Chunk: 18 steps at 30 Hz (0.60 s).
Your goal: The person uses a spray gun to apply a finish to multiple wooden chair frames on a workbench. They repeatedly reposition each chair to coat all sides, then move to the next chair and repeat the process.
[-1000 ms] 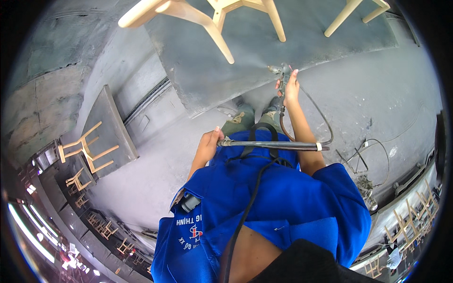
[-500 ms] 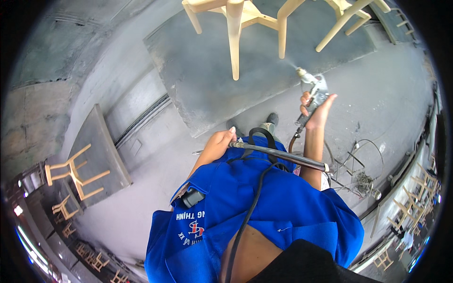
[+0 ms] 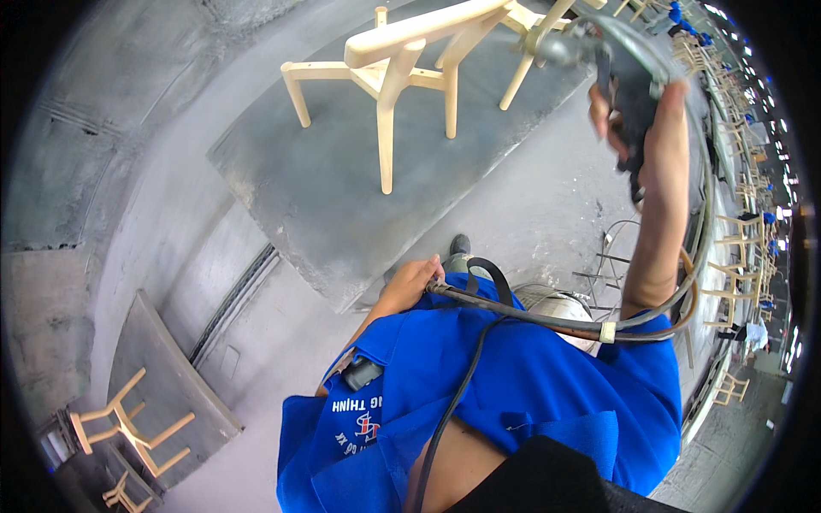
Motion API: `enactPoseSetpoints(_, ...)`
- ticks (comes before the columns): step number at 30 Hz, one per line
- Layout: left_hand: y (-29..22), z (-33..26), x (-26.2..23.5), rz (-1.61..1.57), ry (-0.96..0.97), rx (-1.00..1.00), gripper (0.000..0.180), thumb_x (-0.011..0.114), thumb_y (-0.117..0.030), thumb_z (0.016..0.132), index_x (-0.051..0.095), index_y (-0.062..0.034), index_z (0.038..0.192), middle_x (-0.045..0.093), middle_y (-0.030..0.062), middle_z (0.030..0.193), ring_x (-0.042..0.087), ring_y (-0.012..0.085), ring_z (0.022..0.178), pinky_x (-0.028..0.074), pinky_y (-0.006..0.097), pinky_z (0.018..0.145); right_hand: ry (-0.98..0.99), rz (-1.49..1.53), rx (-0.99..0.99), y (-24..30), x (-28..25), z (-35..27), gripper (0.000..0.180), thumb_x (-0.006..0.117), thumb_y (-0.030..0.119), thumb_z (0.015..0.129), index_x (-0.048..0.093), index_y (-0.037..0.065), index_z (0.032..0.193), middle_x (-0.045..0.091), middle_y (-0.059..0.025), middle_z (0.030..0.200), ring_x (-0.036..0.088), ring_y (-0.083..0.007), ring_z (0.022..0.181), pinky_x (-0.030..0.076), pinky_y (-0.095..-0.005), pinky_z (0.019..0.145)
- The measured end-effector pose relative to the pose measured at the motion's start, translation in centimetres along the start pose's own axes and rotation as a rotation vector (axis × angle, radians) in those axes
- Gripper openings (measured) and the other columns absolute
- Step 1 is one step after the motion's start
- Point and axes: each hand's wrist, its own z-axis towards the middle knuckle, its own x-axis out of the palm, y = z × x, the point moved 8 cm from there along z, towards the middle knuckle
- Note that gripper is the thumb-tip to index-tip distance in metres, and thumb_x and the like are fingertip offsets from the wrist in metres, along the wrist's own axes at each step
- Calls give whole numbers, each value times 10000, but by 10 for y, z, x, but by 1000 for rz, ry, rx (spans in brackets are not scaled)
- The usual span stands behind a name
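Observation:
High on the right, my right hand (image 3: 654,128) is closed round the grip of a metal spray gun (image 3: 616,64). The gun is blurred, and its nozzle points left toward the pale wooden chair frames. A dark hose (image 3: 530,315) crosses in front of my body and loops round by my right forearm. My left hand (image 3: 416,282) is closed on this hose at waist height. Ahead, an unfinished wooden chair frame (image 3: 386,128) stands on a grey board (image 3: 282,188), legs on the board. Behind it is a second chair frame (image 3: 519,81), partly hidden by the gun.
On the left, a wooden chair frame (image 3: 132,423) rests on another grey panel (image 3: 184,376). Many chair frames (image 3: 734,274) line the far right, with people in blue among them. A metal stand (image 3: 603,265) is on the floor beside my right arm.
My right hand has raised the spray gun up and to the right, and the mist at its nozzle no longer shows. The view has turned rightward. My left hand keeps hold of the hose.

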Motion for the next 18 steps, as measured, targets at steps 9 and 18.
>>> enactPoseSetpoints(9,-39,-9,-46,121,-244,111,328,561,-314,1037,668,-20,940,679,85,946,629,194,916,487,337,890,-452,-445,0,3,-105,43,620,371,600,1054,685,65,1040,597,11,690,420,-33,492,315,-216,451)
enactPoseSetpoints(18,-255,80,-174,570,-819,686,679,663,-274,979,368,18,1516,514,191,1468,491,300,1377,357,411,1155,-128,95,234,-158,22,-136,753,372,645,1034,484,55,1490,683,-50,891,647,-95,705,419,-211,433)
